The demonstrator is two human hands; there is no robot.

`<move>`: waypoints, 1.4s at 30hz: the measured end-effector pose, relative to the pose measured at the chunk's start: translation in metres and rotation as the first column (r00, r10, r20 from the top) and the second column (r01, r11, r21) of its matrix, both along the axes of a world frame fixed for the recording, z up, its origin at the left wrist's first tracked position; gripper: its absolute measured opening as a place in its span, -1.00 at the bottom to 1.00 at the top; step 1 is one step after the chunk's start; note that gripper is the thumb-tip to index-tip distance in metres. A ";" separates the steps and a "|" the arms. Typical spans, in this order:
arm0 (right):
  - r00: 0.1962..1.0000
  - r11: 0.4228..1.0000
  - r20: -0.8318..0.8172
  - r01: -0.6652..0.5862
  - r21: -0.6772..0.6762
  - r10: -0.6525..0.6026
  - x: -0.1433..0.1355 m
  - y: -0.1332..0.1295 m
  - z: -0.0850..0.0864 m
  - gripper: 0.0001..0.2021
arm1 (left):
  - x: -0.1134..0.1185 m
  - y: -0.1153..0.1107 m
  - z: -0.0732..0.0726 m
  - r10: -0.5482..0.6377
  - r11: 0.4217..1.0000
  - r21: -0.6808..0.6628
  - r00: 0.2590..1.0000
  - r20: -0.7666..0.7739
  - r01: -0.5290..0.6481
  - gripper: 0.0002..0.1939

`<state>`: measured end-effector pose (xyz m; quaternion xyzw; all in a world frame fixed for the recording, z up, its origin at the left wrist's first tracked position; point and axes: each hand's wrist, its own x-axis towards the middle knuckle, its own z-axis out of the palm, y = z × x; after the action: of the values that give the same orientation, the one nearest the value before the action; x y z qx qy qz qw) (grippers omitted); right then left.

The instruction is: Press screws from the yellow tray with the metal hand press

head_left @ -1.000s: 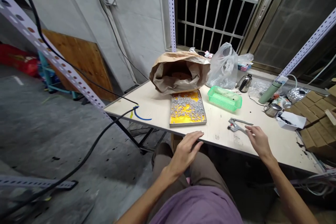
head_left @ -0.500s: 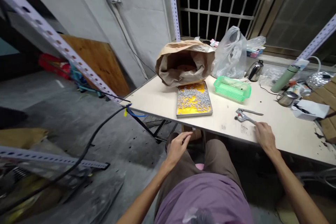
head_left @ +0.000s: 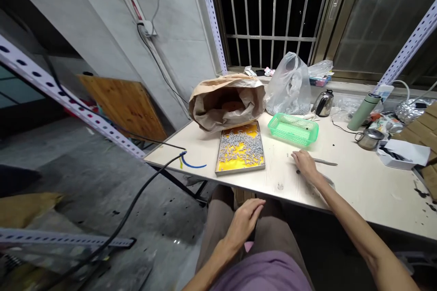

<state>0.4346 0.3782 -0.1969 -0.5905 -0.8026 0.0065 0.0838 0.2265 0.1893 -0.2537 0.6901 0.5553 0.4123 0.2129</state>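
My right hand (head_left: 306, 166) rests over a metal two-handled hand tool (head_left: 326, 162) lying on the table. Its fingers are drawn together, with a tiny silvery piece (head_left: 288, 155) by the tips; whether they grip that piece or the tool is hidden. Above my lap hovers my left hand (head_left: 244, 223), loosely bent, thumb slightly apart, with nothing visible in it. Past it on the table lies a shallow tray (head_left: 241, 171) with a yellow bottom. Many small silver metal pins (head_left: 244, 145) are scattered inside.
A crumpled brown paper bag (head_left: 201, 109) lies open behind the tray. Beside it stand a green plastic basket (head_left: 293, 136) and a clear plastic bag (head_left: 290, 84). Farther right are a green bottle (head_left: 364, 111), a steel cup (head_left: 369, 139) and a white box (head_left: 403, 150). A black cable (head_left: 136, 202) crosses at left.
My right hand has moved left along the tool, from its handle to its head end, now covering it. My left hand stays over my lap. The view has tilted up and shifted right.
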 end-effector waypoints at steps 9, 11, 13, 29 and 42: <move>0.995 0.981 -0.009 -0.095 -0.167 0.095 -0.033 0.027 -0.010 -0.76 | 0.018 0.026 0.022 0.050 0.996 -0.081 0.987 0.151 -0.038 -0.72; 0.991 0.974 -0.036 -0.133 -0.183 0.129 -0.031 0.023 -0.008 -0.77 | 0.024 0.044 0.024 0.113 0.982 -0.181 0.951 0.287 -0.062 -0.69; 0.975 0.959 -0.116 -0.211 -0.187 0.192 -0.026 0.009 -0.006 -0.79 | 0.032 0.064 0.024 0.195 0.954 -0.295 0.869 0.454 -0.060 -0.63; 0.904 0.966 -0.362 -0.159 0.205 0.226 0.057 -0.078 -0.023 -0.68 | 0.056 0.077 0.017 0.389 0.813 -0.570 0.616 0.685 0.120 -0.43; 0.933 0.940 -0.142 -0.310 0.139 0.329 0.053 -0.058 -0.041 -0.68 | 0.018 0.074 0.046 0.414 0.696 -0.691 0.678 0.607 0.193 -0.56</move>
<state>0.4877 0.3205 -0.2379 -0.4435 -0.8775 0.0225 0.1809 0.2445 0.2633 -0.2075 0.2923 0.5819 0.4167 0.6343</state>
